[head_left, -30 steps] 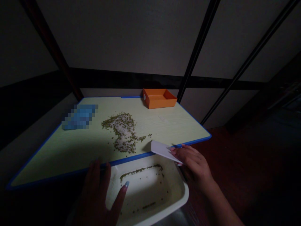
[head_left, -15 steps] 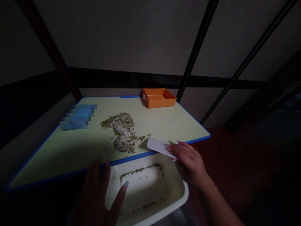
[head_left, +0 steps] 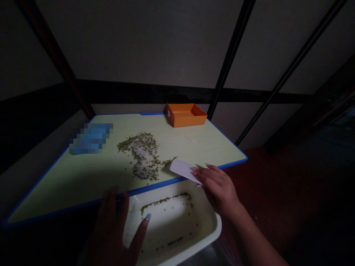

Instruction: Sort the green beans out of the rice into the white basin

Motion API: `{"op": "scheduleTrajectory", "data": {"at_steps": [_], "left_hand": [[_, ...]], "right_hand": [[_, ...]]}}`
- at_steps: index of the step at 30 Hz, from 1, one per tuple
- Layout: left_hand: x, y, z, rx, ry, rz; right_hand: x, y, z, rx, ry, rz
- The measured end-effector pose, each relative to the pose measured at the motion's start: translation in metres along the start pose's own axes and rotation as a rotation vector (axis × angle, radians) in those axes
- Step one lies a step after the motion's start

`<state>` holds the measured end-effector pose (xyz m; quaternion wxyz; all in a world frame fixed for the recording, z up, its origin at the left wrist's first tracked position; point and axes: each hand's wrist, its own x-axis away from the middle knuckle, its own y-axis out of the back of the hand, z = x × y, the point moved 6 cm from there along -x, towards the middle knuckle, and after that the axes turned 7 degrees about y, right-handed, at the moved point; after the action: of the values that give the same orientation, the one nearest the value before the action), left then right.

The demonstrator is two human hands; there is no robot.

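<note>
A spread of green beans mixed with white grains [head_left: 144,157] lies on the pale yellow-green table [head_left: 91,177]. My right hand [head_left: 217,186] grips a flat white scraper-like piece [head_left: 181,170], its far edge close to the right side of the spread. Below the table's front edge, a white basin [head_left: 215,229] has a scatter of green beans along its inner edges and bottom. My left hand [head_left: 116,229] is at the basin's left side, fingers and thumb apart; its lower part is in shadow.
An orange open box [head_left: 190,117] stands at the table's back right. Toward the left edge lies a blurred-out blue item [head_left: 93,138]. Panelled walls [head_left: 146,44] rise behind, and a dark reddish floor [head_left: 255,192] shows at right.
The white piece in my right hand has moved slightly left and away from me, toward the beans and grains. My left hand has hardly moved.
</note>
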<state>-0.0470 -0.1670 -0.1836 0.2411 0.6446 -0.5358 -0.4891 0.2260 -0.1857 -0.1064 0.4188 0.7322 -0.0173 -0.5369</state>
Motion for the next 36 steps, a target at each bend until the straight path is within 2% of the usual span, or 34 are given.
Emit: {"op": "scheduleTrajectory", "data": {"at_steps": [9, 13, 18, 24, 30, 34, 36], "left_hand": [[-0.001, 0.001, -0.001, 0.029, 0.036, 0.035], [0.000, 0.001, 0.000, -0.007, -0.053, -0.043], [0.001, 0.002, -0.001, -0.050, -0.121, -0.067], [0.001, 0.001, 0.000, -0.042, -0.119, -0.061], [0.001, -0.003, 0.004, -0.040, -0.130, -0.037], [0.000, -0.001, 0.003, -0.054, -0.124, -0.096], [-0.001, -0.002, 0.006, -0.025, -0.093, -0.078]], "right_hand": [[-0.004, -0.002, 0.004, 0.102, 0.014, 0.009], [-0.006, -0.004, 0.002, 0.133, -0.010, 0.034], [-0.008, -0.008, -0.005, 0.131, -0.056, 0.048], [-0.008, -0.020, -0.031, 0.103, -0.151, 0.091], [-0.009, -0.031, -0.066, 0.006, -0.346, 0.118], [-0.009, -0.038, -0.082, -0.052, -0.460, 0.147], [-0.009, -0.040, -0.087, -0.079, -0.485, 0.146]]}}
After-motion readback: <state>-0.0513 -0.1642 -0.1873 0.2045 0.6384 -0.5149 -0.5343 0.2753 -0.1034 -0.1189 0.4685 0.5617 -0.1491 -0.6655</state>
